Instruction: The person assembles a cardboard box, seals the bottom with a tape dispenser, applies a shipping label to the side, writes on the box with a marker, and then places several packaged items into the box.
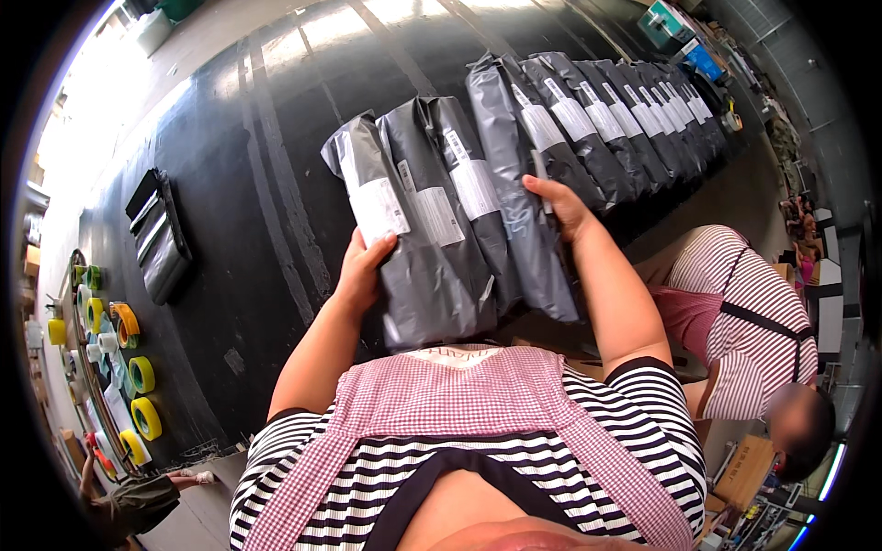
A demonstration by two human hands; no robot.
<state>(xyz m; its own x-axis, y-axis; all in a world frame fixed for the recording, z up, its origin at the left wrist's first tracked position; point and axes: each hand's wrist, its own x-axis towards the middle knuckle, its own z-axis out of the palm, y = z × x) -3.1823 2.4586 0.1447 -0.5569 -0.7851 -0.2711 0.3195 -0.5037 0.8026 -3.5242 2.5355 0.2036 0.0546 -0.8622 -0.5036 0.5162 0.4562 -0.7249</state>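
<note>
Several grey plastic mailing bags, each with a white label, lie side by side in front of me. My left hand (365,264) grips the left edge of the nearest-left mailing bag (418,285), thumb on top and fingers out of sight beneath. My right hand (563,207) holds the right side of another grey mailing bag (511,151), its thumb laid on the plastic and its other fingers mostly hidden. Between the two hands sits a labelled mailing bag (470,188), squeezed among its neighbours.
A row of similar mailing bags (606,119) extends right along the black table (220,340). Folded black plastic bags (161,239) lie at left. Tape rolls (145,418) line the left edge. Another person in stripes (735,303) bends close on my right; a teal box (663,26) stands far right.
</note>
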